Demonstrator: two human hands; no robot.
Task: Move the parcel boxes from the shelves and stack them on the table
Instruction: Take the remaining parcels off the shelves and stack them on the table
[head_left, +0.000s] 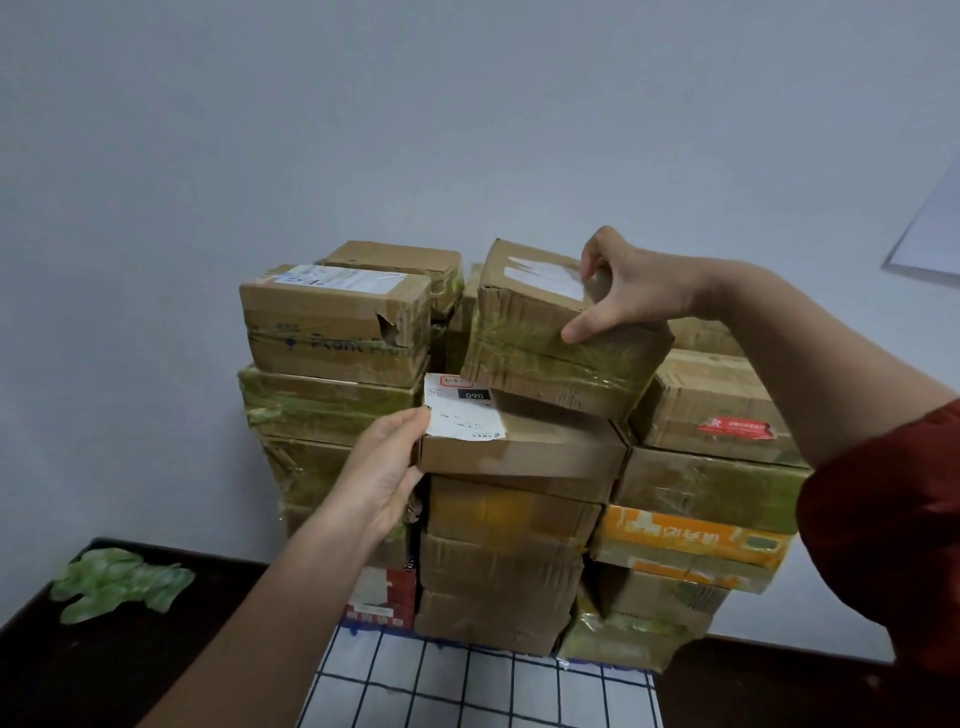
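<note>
Several taped cardboard parcel boxes stand stacked in columns against the wall on the dark table (47, 654). My right hand (623, 291) grips a brown box (540, 343) by its upper right corner, thumb on the front face; the box is tilted and sits on top of the middle column. My left hand (387, 467) rests with straight fingers against the left end of the flat box with a white label (519, 447), just below the held one.
A blue-checked white cloth (467, 686) lies under the stack at the table's front. Crumpled green tape (119, 582) sits on the table's left part. An orange box (691, 540) is in the right column. A white board (930, 228) hangs at far right.
</note>
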